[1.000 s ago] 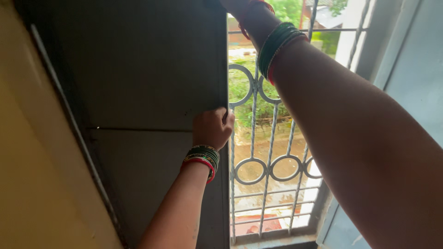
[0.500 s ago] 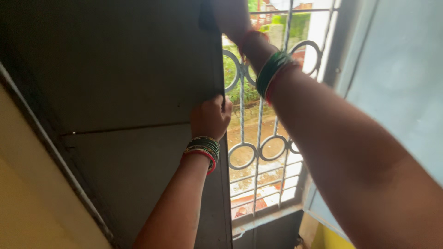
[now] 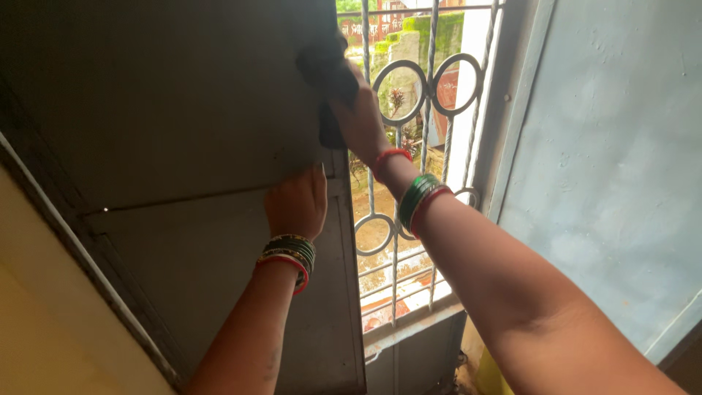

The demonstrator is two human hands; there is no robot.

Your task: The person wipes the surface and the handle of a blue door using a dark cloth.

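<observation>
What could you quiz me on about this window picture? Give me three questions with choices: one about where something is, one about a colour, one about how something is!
1. Where is the right hand?
A. On the sill
B. High on the shutter edge, by the grille
C. On the blue wall

2. What colour is the cloth?
A. Dark
B. White
C. Yellow

3. How is the left hand?
A. Hanging free
B. Waving
C. Pressed on the shutter

Answers: 1 B, it is raised beside the ring bars. 2 A, it looks black against the daylight. 3 C, the fingers curl onto the panel edge.
</observation>
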